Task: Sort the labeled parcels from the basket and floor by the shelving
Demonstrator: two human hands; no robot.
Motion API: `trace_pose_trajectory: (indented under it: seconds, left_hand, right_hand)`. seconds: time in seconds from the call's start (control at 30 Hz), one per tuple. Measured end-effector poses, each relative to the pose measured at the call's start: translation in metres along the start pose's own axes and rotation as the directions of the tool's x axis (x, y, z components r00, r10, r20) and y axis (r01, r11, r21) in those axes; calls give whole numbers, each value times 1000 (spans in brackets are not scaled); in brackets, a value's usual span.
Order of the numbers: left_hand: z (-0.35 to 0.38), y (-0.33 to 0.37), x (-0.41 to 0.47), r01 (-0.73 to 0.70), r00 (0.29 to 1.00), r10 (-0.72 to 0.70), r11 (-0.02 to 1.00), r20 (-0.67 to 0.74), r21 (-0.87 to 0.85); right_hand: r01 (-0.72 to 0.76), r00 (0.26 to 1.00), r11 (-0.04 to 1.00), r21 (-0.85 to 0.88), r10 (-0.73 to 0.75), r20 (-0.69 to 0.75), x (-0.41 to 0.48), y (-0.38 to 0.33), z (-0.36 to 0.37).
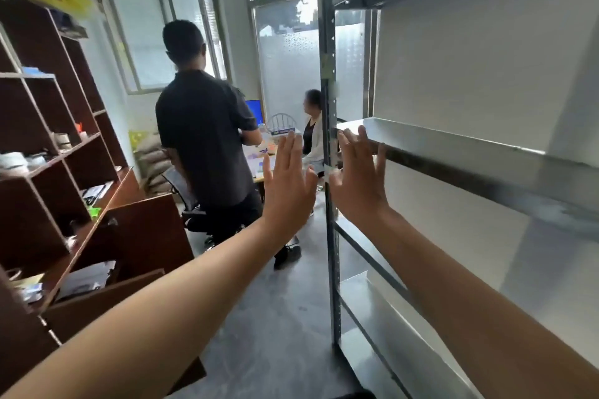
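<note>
Left hand [289, 181] at 12 o'clock and right hand [358, 183] at 1 o'clock are stretching out flat-fingered, grasping nothing, probably readying to begin. The metal shelving [453, 152] is standing at 3 o'clock. Parcels and basket are lying out of view.

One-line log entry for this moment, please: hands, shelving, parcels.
left hand: open, raised, holding nothing | right hand: open, by metal shelving edge, contact unclear | parcels: none in view
</note>
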State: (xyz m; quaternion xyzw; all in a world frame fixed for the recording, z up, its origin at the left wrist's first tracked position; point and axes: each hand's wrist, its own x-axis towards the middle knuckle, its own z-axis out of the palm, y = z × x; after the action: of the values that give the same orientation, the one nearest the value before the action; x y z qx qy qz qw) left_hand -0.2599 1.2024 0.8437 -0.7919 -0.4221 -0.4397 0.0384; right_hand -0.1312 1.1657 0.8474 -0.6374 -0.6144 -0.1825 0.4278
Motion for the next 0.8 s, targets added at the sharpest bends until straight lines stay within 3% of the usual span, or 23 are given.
trace_pose_trajectory:
  seconds: [0.17,0.4,0.6,0.8]
  left_hand:
    - [-19,17,-21,-173,983,176,983,56,-57]
    - [-7,77,-87,-318,917,364,914,164,-253]
    - [6,191,-180,-392,797,547,791,257,-469]
    - [-41,337,-296,-522,644,743,600,181,-607]
  right_hand:
    - [-115,992,966,-232,102,-70,-48,1,-30]
    - [-324,946,885,-335,308,-102,-151,2,-103]
    - [-548,830,685,-481,515,-213,-267,16,-218]
    - [-693,711,448,-565,555,-432,-402,-2,-371]
